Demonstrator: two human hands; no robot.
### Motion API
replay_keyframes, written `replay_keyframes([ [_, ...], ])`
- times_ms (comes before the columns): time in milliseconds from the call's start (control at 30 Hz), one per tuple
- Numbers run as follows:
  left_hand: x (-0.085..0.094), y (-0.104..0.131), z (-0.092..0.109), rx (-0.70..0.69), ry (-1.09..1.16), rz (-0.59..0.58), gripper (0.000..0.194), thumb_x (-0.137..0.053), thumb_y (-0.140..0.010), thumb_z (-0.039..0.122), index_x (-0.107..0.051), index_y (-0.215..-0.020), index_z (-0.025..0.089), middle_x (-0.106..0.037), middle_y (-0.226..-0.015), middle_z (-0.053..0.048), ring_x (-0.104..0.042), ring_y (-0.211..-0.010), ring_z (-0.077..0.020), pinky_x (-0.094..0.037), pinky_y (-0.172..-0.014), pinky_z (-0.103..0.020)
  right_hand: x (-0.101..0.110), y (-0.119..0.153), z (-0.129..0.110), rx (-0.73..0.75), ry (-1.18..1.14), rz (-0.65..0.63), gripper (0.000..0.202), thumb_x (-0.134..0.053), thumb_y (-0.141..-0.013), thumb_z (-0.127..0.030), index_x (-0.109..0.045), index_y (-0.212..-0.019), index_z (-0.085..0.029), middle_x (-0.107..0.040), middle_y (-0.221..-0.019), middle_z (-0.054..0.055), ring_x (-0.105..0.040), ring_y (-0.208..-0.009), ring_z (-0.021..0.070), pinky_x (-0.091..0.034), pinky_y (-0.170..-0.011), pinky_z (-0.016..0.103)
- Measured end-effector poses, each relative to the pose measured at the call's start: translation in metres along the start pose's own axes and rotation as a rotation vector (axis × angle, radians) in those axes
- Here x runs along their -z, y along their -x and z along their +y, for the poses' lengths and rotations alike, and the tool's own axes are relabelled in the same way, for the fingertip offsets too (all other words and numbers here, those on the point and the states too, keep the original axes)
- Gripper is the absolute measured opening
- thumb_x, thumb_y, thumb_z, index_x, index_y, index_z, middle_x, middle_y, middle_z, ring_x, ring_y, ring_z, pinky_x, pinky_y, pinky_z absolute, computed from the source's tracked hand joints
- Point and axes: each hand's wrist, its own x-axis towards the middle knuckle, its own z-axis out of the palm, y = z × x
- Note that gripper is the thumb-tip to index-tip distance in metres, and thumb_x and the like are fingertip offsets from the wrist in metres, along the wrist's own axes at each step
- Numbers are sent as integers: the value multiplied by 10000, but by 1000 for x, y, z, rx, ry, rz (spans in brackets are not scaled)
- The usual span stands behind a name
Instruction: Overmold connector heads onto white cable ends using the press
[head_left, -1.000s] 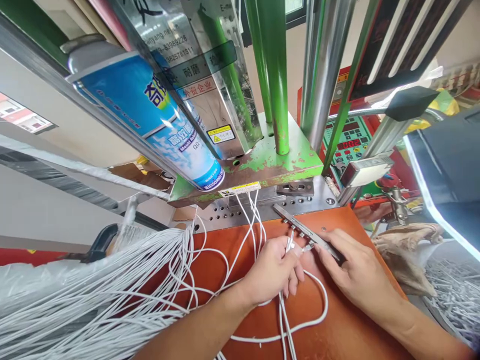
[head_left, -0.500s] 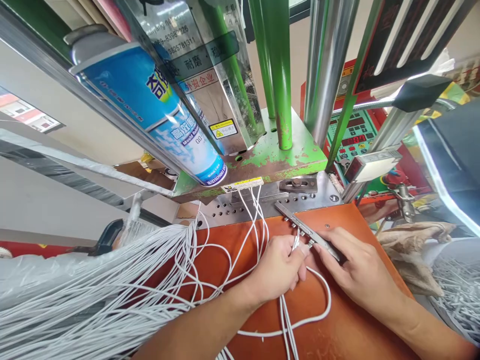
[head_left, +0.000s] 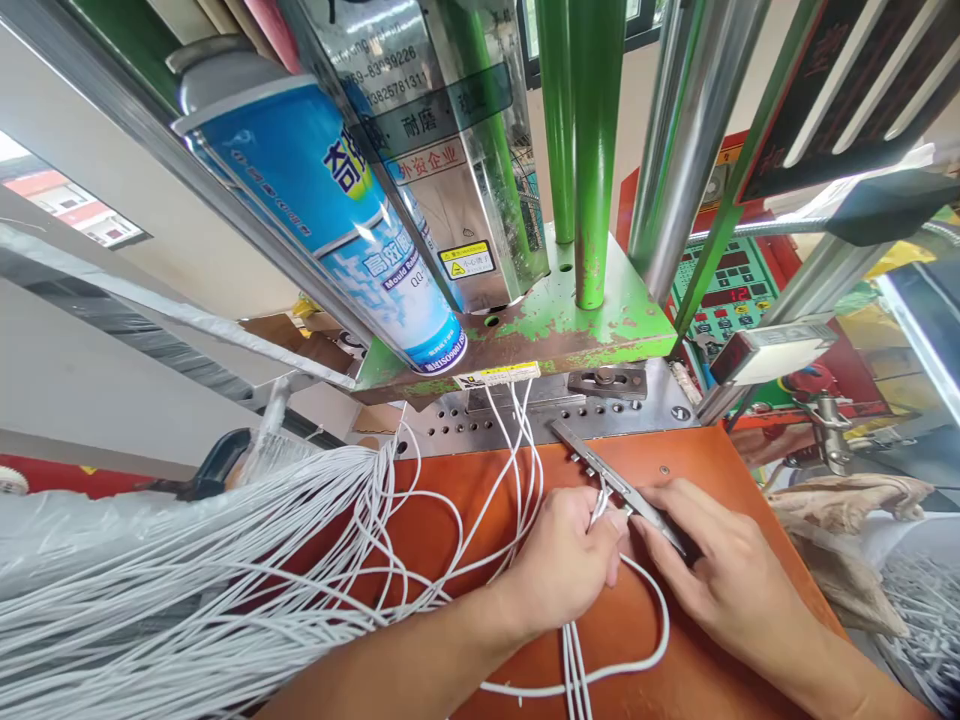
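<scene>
My left hand [head_left: 566, 560] is closed around several white cables [head_left: 576, 665], whose ends stick up past the thumb. Those ends reach the near-left edge of a narrow metal mould bar [head_left: 600, 468] that has small pegs along that side. My right hand [head_left: 720, 560] grips the bar's near end between thumb and fingers, holding it at a slant above the orange tabletop [head_left: 630, 690]. One cable loops out below both hands. Exactly how the cable ends sit against the pegs is hidden by my left fingers.
A green press plate [head_left: 600, 330] stands ahead, with a blue spray can [head_left: 322, 220] leaning before it. White cables run from beneath the plate. A big cable bundle [head_left: 187, 570] lies at left. At right are a control panel [head_left: 727, 290] and a bag of white pieces [head_left: 922, 600].
The view has shifted slightly, so the machine sits a little further right. Both hands keep their hold on the cables and the bar. The red display reads differently.
</scene>
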Motion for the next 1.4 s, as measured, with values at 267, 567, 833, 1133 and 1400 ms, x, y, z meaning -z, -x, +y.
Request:
replay_keyframes([
  [267, 38, -4, 25, 95, 91, -203, 481, -598, -917, 616, -641, -990, 142, -612, -760, -15, -621, -545, -124, -521, -539, -259, 1, 1, 4, -81, -14, 80, 140, -583, -1031, -303, -634, -1155, -265, -649, -955, 22, -633, -803, 174, -500, -744, 319],
  [567, 43, -7, 20, 87, 4, -143, 453, -695, -857, 556, -633, -699, 136, -624, -609, -37, -622, -525, -144, -496, -547, -255, 0, 1, 2, -29, -64, 6, 122, -583, -1029, -291, -646, -1125, -252, -659, -935, 36, -629, -796, 184, -501, -732, 326],
  [833, 40, -13, 24, 116, -33, -206, 521, -564, -929, 642, -650, -890, 130, -589, -596, 5, -573, -423, -107, -438, -442, -204, -1, 1, 3, 13, -61, -31, 135, -583, -1027, -288, -647, -1139, -247, -656, -933, 41, -618, -797, 183, -493, -735, 321],
  [1133, 41, -15, 22, 212, 95, -230, 451, -637, -932, 558, -656, -851, 114, -623, -585, -20, -632, -440, -132, -458, -428, -193, 0, -2, -3, 99, 72, -41, 172, -584, -1018, -342, -666, -1088, -207, -668, -912, 63, -615, -757, 187, -477, -700, 327],
  [1400, 48, -5, 21, 156, 144, -279, 431, -711, -889, 530, -651, -818, 109, -685, -698, -68, -654, -569, -132, -559, -593, -255, 2, -2, -5, 45, 111, 42, 160, -560, -1023, -314, -672, -1054, -205, -666, -881, 55, -620, -740, 188, -474, -691, 330],
])
